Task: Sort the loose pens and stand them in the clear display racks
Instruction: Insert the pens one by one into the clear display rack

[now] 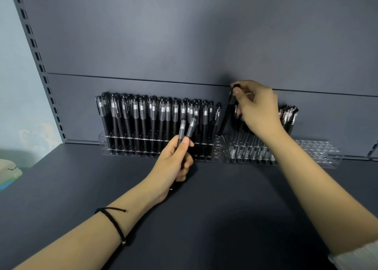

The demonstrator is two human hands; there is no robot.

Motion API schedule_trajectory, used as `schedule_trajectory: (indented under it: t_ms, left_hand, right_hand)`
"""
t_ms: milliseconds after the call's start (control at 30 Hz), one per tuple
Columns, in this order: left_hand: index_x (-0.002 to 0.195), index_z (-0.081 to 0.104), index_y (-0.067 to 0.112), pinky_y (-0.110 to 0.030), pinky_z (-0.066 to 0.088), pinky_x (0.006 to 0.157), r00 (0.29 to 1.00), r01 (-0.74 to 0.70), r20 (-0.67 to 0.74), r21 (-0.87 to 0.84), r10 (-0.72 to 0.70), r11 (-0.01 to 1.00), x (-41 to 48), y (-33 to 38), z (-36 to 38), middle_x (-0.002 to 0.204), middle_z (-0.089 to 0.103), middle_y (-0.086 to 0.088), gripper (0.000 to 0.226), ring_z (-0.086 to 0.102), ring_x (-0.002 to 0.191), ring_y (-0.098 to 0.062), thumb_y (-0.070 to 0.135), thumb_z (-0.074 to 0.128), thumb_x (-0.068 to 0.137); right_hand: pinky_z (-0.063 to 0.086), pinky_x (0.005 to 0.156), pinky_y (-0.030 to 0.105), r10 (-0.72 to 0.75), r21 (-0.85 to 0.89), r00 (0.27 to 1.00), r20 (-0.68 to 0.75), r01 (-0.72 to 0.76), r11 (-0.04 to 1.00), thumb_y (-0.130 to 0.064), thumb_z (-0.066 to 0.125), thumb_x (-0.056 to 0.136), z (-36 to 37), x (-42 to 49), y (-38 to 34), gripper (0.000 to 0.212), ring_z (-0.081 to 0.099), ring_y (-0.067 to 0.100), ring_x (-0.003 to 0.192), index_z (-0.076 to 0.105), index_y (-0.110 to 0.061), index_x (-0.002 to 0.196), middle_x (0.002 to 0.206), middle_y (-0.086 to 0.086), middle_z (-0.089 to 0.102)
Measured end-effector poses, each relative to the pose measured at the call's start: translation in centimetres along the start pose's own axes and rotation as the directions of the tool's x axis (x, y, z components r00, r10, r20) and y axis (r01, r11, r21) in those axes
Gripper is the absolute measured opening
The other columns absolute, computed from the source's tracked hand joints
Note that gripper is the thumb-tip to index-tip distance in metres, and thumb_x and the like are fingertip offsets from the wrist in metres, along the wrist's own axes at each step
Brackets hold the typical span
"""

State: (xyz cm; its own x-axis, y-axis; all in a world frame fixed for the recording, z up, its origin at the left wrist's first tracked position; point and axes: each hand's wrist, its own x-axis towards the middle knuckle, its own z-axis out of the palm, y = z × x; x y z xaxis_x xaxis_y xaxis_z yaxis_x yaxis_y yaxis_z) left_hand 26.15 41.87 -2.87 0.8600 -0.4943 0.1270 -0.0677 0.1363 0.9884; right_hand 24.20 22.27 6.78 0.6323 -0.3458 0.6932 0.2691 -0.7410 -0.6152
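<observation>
Two clear racks stand against the back panel of a dark shelf. The left rack (103, 137) is packed with several black capped pens. My left hand (173, 161) grips two black pens (186, 129) with frosted caps, held upright in front of that rack. My right hand (258, 108) pinches one black pen (227, 114) by its top, tilted, its tip at the left end of the right rack (319, 153). That rack holds several pens behind my right hand and at its right side, and its near right holes are bare.
The dark shelf surface (214, 208) spreads in front of the racks. A slotted upright (38, 60) runs along the left edge of the back panel. A pale green and white object (8, 171) lies at the far left.
</observation>
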Motion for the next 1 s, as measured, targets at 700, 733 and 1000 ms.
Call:
schedule_trajectory:
  t_ms: [700,733,1000]
  left_hand:
    - [0.100,0.055,0.019,-0.024,0.023,0.046,1.000,0.006,0.008,0.018,-0.006,1.000,-0.1,0.0,-0.1,0.057,0.042,0.002,0.025,0.026,0.045,-0.012,0.040,0.040,0.102]
    - [0.100,0.055,0.019,-0.024,0.023,0.046,1.000,0.009,0.008,0.015,-0.009,1.000,-0.1,0.1,0.0,0.057,0.042,0.002,0.025,0.026,0.046,-0.012,0.039,0.040,0.102]
    - [0.100,0.059,0.020,-0.025,0.023,0.048,0.998,-0.060,0.031,-0.027,0.060,0.998,-0.3,0.4,0.3,0.059,0.045,0.004,0.023,0.028,0.050,-0.010,0.033,0.040,0.103]
  right_hand:
    - [0.055,0.067,0.028,-0.035,-0.186,0.995,0.096,0.053,0.981,-0.019,0.059,0.094,0.4,-0.6,0.2,0.008,0.063,0.008,0.049,0.067,-0.021,0.095,0.074,-0.013,0.065]
    - [0.054,0.069,0.027,-0.040,-0.191,0.996,0.076,0.054,0.980,-0.020,0.058,0.094,0.3,-0.6,0.1,0.011,0.063,0.009,0.054,0.070,-0.021,0.094,0.073,-0.012,0.065]
    - [0.045,0.054,0.013,0.016,-0.050,0.907,0.421,0.005,0.999,-0.037,0.063,0.091,1.2,-2.2,-3.1,0.022,0.050,-0.003,0.044,0.073,-0.018,0.084,0.069,-0.007,0.068]
